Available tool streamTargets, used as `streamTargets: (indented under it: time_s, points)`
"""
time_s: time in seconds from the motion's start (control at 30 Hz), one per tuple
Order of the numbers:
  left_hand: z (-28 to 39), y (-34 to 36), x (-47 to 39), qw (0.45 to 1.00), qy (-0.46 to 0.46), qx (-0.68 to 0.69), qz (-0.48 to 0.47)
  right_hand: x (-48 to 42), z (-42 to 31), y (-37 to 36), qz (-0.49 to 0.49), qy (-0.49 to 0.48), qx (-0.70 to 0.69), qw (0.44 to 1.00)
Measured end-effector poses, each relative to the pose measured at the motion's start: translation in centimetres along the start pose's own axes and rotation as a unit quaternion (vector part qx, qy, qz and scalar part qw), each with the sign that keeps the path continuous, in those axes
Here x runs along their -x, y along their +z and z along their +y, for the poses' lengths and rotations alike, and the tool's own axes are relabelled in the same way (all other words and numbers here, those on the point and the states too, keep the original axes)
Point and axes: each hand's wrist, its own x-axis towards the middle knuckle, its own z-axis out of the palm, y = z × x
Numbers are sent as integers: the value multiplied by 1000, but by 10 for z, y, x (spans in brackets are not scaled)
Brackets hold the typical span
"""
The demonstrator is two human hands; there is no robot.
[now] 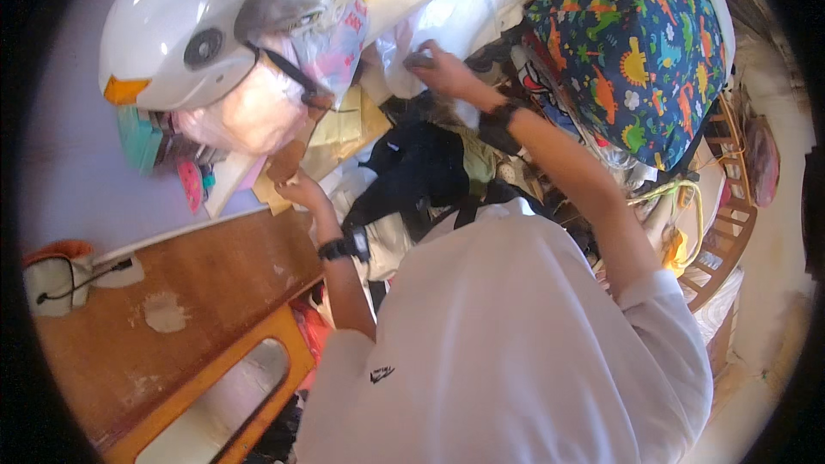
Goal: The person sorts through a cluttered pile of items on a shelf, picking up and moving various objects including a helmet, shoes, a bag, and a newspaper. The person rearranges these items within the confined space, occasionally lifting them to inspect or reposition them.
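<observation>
My left hand (304,193) is at the lower end of a flat brown object (287,160), its fingertips closed on that edge. Yellowish paper or card sheets (345,119) lie just beyond. Farther up, my right hand (448,74) pinches a small dark object (419,60); its exact kind is unclear. Behind those fingers is a pile of white translucent plastic (451,13). Black cloth (412,161) lies heaped between my two forearms. Both wrists wear dark bands.
A white helmet (167,19) stands at upper left beside a printed plastic bag (335,45). Dinosaur-print fabric (638,58) bulges at upper right. A brown wooden board (213,270) and an orange-brown frame with a slot (290,341) are at lower left. A slatted wooden rack (728,219) stands right.
</observation>
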Motion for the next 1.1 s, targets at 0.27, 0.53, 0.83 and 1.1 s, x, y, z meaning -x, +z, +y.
streamTargets:
  time_s: [0.27,0.53,0.83,1.1]
  points:
    - [57,-12,102,947,0,6,-321,-88,24,83,31,-45,88,995]
    - [106,103,53,891,182,-29,-416,-113,65,102,-3,-175,-63,983]
    - [197,219,61,905,49,143,-398,37,126,-99,118,151,-193,962]
    - [90,295,-21,936,124,53,-326,23,130,-165,99,156,-14,983]
